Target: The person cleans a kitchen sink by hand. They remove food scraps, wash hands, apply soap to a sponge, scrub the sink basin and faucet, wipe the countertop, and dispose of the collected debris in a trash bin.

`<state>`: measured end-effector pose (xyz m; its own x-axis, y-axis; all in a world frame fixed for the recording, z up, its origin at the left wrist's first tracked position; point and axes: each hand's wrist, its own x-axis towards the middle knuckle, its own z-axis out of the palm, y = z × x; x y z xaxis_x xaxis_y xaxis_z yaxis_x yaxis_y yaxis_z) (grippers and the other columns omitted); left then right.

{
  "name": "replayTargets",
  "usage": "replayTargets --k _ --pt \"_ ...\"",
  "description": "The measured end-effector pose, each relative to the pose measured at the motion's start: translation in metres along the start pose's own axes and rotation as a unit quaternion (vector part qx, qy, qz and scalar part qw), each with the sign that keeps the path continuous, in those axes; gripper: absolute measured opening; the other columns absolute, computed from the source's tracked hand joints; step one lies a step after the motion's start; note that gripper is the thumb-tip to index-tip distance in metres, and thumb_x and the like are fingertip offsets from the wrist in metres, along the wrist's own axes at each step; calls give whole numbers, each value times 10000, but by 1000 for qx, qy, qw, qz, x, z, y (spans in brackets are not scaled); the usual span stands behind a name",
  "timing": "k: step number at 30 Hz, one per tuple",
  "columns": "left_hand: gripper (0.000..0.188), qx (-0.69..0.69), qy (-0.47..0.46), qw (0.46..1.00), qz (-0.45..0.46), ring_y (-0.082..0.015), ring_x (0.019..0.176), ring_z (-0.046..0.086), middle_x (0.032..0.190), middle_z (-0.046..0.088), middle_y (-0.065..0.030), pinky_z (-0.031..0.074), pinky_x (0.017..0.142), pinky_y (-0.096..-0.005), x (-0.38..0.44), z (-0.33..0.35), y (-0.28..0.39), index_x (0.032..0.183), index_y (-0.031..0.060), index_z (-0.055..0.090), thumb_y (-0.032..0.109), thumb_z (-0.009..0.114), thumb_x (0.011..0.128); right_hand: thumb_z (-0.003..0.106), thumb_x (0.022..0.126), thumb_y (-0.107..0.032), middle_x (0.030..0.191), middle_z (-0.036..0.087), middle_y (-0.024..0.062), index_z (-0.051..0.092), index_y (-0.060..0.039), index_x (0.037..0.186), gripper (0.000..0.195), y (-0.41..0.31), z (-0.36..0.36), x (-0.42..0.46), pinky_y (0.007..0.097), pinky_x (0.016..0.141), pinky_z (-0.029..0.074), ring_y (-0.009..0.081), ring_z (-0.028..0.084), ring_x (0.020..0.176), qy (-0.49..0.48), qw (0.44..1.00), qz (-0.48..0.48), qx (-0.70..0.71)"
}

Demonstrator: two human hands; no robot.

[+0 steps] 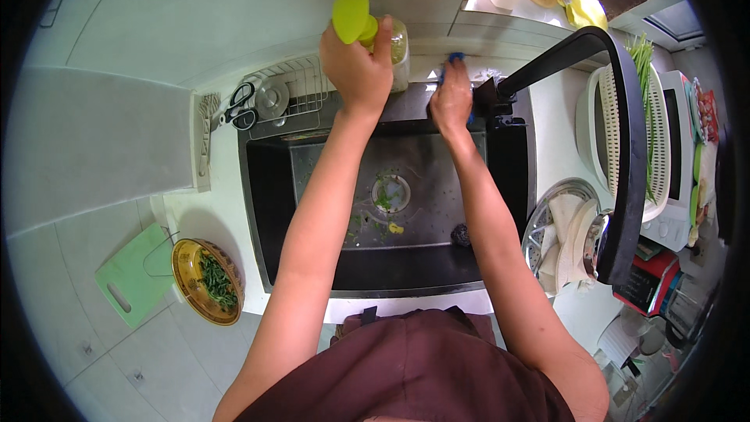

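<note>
My left hand grips a clear bottle with a lime-green pump top, held above the sink's back rim. To its right, my right hand presses a blue cloth or sponge against the back ledge beside the black faucet; most of the blue thing is hidden under the fingers. Below both forearms lies the dark sink basin, with green scraps around the drain, a yellow piece and a dark scouring ball.
A wire rack and black-handled scissors stand back left. A patterned bowl of greens and a green cutting board are at left. On the right are a metal colander with cloths and a white basket. The faucet's spout arches over the right side.
</note>
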<state>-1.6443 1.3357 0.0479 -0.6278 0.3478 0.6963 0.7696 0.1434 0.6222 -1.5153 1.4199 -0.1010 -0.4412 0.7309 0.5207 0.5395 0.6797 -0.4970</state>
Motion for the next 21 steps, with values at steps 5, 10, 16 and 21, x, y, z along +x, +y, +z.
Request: replayTargets --k 5,10,16,21 --pt "321 -112 19 993 -38 -346 763 561 807 587 -124 427 694 -413 24 -22 30 865 30 565 342 635 897 522 687 97 1268 526 244 541 38 1163 480 -7 -5 -1 439 1023 405 401 485 1203 -63 993 -79 61" --pt "392 -72 6 995 71 -138 705 555 819 579 -66 457 664 -274 63 -36 51 1018 -7 490 361 602 941 582 612 92 1231 567 221 586 11 1141 535 -33 -11 -35 415 1044 416 366 520 1190 -194 946 -203 162" --pt "405 -89 -33 995 9 -106 711 528 835 564 -57 442 657 -237 69 -55 48 1060 -10 454 355 590 950 541 649 117 1153 593 211 581 -3 1125 493 -58 -47 -73 430 959 468 388 557 1109 -196 924 -124 303" --pt "387 -87 -48 995 -10 -116 751 532 876 564 -70 444 682 -247 63 -59 41 1071 -15 452 329 583 956 556 761 50 1232 529 219 527 13 1173 415 -44 1 1 431 968 450 386 501 1162 -25 993 -44 103"
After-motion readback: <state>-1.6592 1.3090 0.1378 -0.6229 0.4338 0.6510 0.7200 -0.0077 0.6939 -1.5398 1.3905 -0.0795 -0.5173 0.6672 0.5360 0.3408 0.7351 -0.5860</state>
